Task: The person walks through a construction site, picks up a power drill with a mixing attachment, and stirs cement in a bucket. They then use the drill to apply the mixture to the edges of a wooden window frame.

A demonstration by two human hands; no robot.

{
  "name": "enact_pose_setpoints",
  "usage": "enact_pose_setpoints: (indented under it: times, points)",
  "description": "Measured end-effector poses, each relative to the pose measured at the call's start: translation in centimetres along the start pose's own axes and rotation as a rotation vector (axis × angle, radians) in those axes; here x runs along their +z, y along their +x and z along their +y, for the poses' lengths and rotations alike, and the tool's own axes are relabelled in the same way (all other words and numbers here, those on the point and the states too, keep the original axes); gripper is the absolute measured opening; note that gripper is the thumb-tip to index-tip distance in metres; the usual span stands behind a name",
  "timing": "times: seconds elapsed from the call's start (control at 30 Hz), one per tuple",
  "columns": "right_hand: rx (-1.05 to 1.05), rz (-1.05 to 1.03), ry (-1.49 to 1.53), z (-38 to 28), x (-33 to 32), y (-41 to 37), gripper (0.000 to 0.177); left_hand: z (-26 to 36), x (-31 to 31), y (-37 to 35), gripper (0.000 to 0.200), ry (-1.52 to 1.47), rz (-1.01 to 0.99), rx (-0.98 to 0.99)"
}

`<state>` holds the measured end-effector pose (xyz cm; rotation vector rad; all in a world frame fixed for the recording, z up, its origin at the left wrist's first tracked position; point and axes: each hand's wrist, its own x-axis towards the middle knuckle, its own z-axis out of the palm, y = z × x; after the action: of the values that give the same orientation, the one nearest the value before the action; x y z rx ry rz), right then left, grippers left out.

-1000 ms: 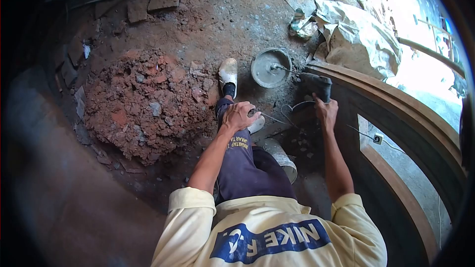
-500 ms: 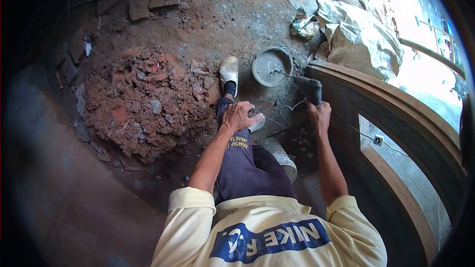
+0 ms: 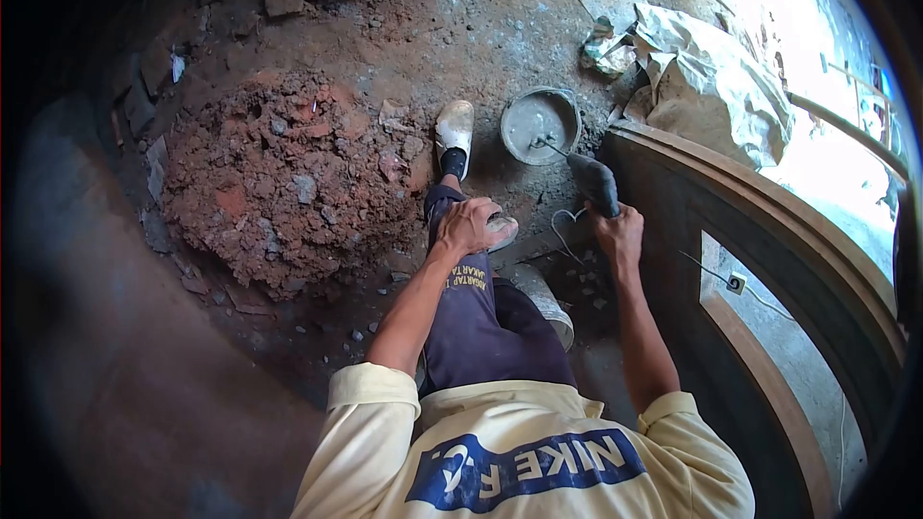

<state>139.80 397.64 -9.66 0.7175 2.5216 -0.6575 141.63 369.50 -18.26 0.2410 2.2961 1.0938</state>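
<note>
My right hand (image 3: 617, 233) grips the handle of a dark power drill (image 3: 594, 183). From the drill a thin mixing rod reaches into a round bucket (image 3: 508, 131) holding grey wet mix (image 3: 540, 123). My left hand (image 3: 471, 225) rests on my left knee, fingers bent and slightly apart, with no tool visible in it. The rod's tip is hidden in the mix.
A mound of reddish rubble (image 3: 288, 183) lies on the left. Beyond the bucket is a crumpled, dirty sheet (image 3: 721, 77). A wooden frame (image 3: 750, 173) runs along the right. Near my legs stands a pale bucket (image 3: 553, 312), and a socket (image 3: 736, 283) with a cable lies at the right.
The drill has tilted, its body swinging left toward the bucket, with my right hand slightly lower. The view has shifted a little. My left hand stays on the knee.
</note>
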Motion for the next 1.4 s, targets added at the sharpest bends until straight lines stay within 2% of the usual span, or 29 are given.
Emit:
enact_pose_setpoints:
  times: [0.1, 0.13, 0.37, 0.47, 0.57, 0.6, 0.63, 0.73, 0.8, 0.93, 1.07, 1.17, 1.27, 1.33, 1.37, 1.4]
  points:
    - [-0.084, 0.065, -0.055, 2.6, 6.6, 2.5, 0.041, -0.3, 0.9, -0.5, 0.056, 0.009, 0.016, -0.020]
    - [-0.102, 0.055, -0.049, 1.9, 6.7, 2.4, 0.041, -0.5, 0.9, -0.4, 0.057, 0.012, 0.027, -0.030]
    - [-0.088, 0.040, 0.060, -0.6, -0.1, -0.5, 0.044, -0.2, 0.5, -0.7, 0.059, -0.009, -0.014, -0.023]
    - [-0.006, 0.013, 0.101, -2.1, -2.3, -2.1, 0.044, -0.5, 1.0, -1.1, 0.059, -0.015, -0.005, -0.027]
    - [-0.085, 0.072, 0.161, -0.4, 2.5, 0.2, 0.044, -1.2, 1.5, -1.3, 0.061, 0.033, 0.053, -0.001]
    - [-0.047, 0.074, 0.147, 0.6, 4.9, 1.6, 0.045, -1.2, 1.3, -1.1, 0.061, 0.037, 0.058, 0.001]
    - [-0.099, 0.130, 0.115, 1.0, 7.0, 2.8, 0.046, -1.0, 1.1, -1.0, 0.062, 0.019, 0.013, -0.031]
    - [-0.084, 0.135, 0.145, 0.1, 6.6, 3.4, 0.048, -0.9, 1.4, -1.5, 0.063, 0.010, -0.011, -0.056]
    - [0.019, 0.082, 0.194, -0.9, 3.8, 3.0, 0.049, -0.8, 1.3, -1.4, 0.063, 0.018, 0.021, -0.041]
    - [0.032, 0.101, 0.187, -2.2, -0.2, 0.2, 0.050, -0.6, 0.9, -1.3, 0.065, 0.005, -0.002, -0.056]
    - [0.058, 0.108, 0.206, -2.4, 1.7, 0.1, 0.053, -0.7, 0.7, -1.4, 0.067, -0.006, -0.050, -0.114]
    - [0.007, 0.182, 0.150, -0.3, 7.9, 3.4, 0.056, -0.9, 1.2, -1.3, 0.068, 0.030, -0.003, -0.083]
    - [0.101, 0.221, 0.152, -1.2, 8.0, 4.1, 0.057, -0.8, 1.0, -1.2, 0.068, -0.008, -0.014, -0.096]
    - [0.146, 0.222, 0.204, -0.4, 5.5, 3.8, 0.056, -0.6, 0.6, -1.1, 0.068, 0.000, -0.020, -0.089]
    - [-0.024, 0.243, 0.124, 0.9, 4.5, 3.6, 0.054, -0.6, 0.5, -1.0, 0.067, 0.007, -0.024, -0.083]
    - [0.079, 0.209, 0.179, 2.1, 3.5, 3.4, 0.054, -0.7, 0.4, -0.7, 0.067, 0.004, -0.018, -0.081]
